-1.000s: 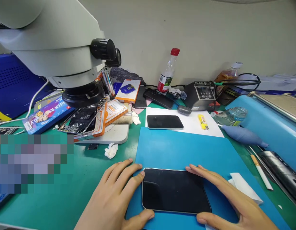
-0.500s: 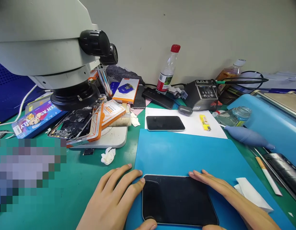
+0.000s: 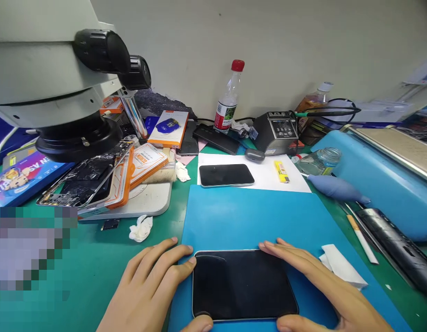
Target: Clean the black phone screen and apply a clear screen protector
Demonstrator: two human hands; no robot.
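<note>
A smartphone [image 3: 244, 285] with a dark screen lies face up and lengthwise on a blue work mat [image 3: 248, 216]. My left hand [image 3: 149, 286] grips its left end, the index fingertip at the upper left corner and the thumb at the lower left corner. My right hand [image 3: 320, 286] spans the right part, fingertips along the far edge and thumb at the lower right corner. A folded white tissue [image 3: 343, 267] lies on the mat beyond my right fingers. Farther back, a second phone [image 3: 226, 175] rests on a white sheet [image 3: 265, 184].
A microscope [image 3: 54, 69] looms at the upper left over boxes and an opened phone [image 3: 85, 180]. Crumpled tissue [image 3: 141, 228] lies left of the mat. A blue air blower [image 3: 338, 188], cigarette [image 3: 362, 240] and black handle [image 3: 396, 244] lie right. A bottle [image 3: 227, 103] stands behind.
The camera has turned slightly right, so everything sits farther left in view. Both hands stay at the phone's edges; more of the right thumb shows at the lower right corner.
</note>
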